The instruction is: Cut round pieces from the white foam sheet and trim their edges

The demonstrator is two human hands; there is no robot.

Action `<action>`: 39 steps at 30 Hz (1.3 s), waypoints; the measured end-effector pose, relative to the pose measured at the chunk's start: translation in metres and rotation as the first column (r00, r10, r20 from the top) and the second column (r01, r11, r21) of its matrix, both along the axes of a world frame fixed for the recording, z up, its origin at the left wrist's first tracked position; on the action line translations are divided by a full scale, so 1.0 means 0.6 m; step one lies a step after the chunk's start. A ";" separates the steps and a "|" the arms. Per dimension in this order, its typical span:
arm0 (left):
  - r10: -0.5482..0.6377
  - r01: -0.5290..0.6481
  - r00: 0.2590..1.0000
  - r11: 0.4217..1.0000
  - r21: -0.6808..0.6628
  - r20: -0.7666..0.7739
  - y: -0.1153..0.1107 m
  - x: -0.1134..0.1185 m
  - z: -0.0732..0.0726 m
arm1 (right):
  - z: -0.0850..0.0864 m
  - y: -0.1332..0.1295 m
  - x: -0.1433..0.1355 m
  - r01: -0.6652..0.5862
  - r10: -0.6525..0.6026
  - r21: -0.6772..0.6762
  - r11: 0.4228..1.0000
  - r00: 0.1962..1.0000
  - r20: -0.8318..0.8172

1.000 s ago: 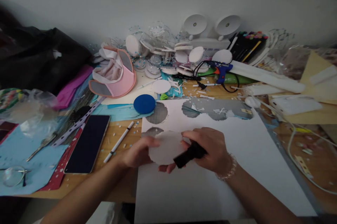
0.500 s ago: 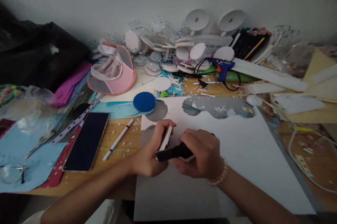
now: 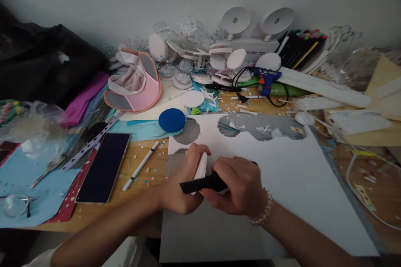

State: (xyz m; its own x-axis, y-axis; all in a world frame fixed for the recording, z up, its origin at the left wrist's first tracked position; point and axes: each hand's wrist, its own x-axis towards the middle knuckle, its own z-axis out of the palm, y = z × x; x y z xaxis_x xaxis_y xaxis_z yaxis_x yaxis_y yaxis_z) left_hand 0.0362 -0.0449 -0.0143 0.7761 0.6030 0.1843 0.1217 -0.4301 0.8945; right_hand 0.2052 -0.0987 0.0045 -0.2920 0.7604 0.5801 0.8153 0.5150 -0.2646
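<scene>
My left hand (image 3: 180,189) is closed around a white foam board piece (image 3: 202,166), tilted so that its rough cut edge faces up; most of it is hidden by the fingers. In my right hand (image 3: 241,183) is a black-handled craft knife (image 3: 200,184), its flat dark front end lying across the lower part of the piece. Both hands are above a large white foam board (image 3: 288,183), whose far edge has round cut-outs showing a grey mat (image 3: 263,123). A blue disc (image 3: 171,120) lies just beyond my left hand.
To the left are a phone (image 3: 103,169), a white pen (image 3: 140,166), scissors (image 3: 48,171) and glasses (image 3: 15,205). Behind stand a pink visor (image 3: 148,89), piled white discs (image 3: 192,99), a blue glue gun (image 3: 267,81) and a two-headed lamp (image 3: 235,20). A white cable (image 3: 347,171) runs along the right.
The knife has slid slightly left and down across the foam piece, and my left hand has turned the piece so more of its edge shows. The view has shifted a little.
</scene>
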 end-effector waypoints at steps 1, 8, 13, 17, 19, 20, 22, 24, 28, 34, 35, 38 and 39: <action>-0.008 0.008 1.000 1.000 -0.008 0.007 0.000 -0.001 0.001 | -0.001 0.001 0.003 0.009 -0.009 0.000 1.000 1.000 0.002; -0.072 0.073 0.995 0.997 -0.014 0.073 0.002 -0.004 0.000 | -0.004 0.009 0.014 0.052 -0.052 -0.019 0.998 0.998 -0.026; -0.073 0.075 0.995 0.997 -0.025 0.068 0.002 -0.003 -0.005 | -0.003 0.003 0.003 -0.035 0.035 -0.008 0.999 0.999 -0.020; -0.085 0.089 0.995 0.994 -0.070 0.053 0.002 -0.004 -0.003 | -0.002 0.003 0.004 -0.019 0.019 -0.006 1.000 1.000 -0.017; -0.086 0.090 0.995 0.993 -0.077 0.049 0.002 -0.005 -0.002 | -0.001 0.003 0.004 -0.024 0.024 -0.007 1.000 1.000 -0.020; -0.085 0.089 0.995 0.993 -0.074 0.049 0.003 -0.004 -0.002 | 0.000 0.003 0.003 -0.031 0.031 -0.006 0.999 0.999 -0.023; -0.085 0.088 0.995 0.994 -0.069 0.049 0.003 -0.004 -0.002 | -0.001 0.002 0.002 -0.050 0.049 0.000 0.999 0.998 -0.026; -0.086 0.090 0.995 0.993 -0.077 0.048 0.002 -0.004 -0.003 | -0.002 0.002 0.003 -0.048 0.048 0.003 0.999 0.999 -0.018; -0.076 0.082 0.994 0.994 -0.076 0.079 0.001 -0.007 0.000 | -0.004 0.005 0.015 0.027 -0.027 -0.006 1.000 0.999 0.017; -0.028 0.250 0.943 0.718 -0.649 0.332 0.005 -0.009 0.013 | -0.007 0.013 0.041 0.136 -0.138 -0.026 0.990 0.988 -0.069; 0.014 0.335 0.911 0.556 -0.761 0.411 0.006 -0.008 0.017 | -0.009 0.015 0.047 0.166 -0.172 -0.055 0.985 0.977 -0.128; 0.127 0.492 0.846 0.187 -0.850 0.517 0.011 -0.005 0.030 | -0.015 0.023 0.069 0.277 -0.322 -0.173 0.945 0.874 -0.362; 0.133 0.516 0.836 0.140 -0.845 0.532 0.013 -0.005 0.033 | -0.016 0.027 0.077 0.311 -0.372 -0.207 0.928 0.821 -0.433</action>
State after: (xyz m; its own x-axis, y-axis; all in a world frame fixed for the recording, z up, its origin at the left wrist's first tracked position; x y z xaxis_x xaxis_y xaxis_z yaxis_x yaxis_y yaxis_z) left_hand 0.0331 -0.0370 0.0057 0.9254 0.3689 -0.0874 -0.2877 0.8335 0.4716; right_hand 0.2512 -0.0825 -0.0050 0.2740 0.8344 0.4782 0.7033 0.1654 -0.6914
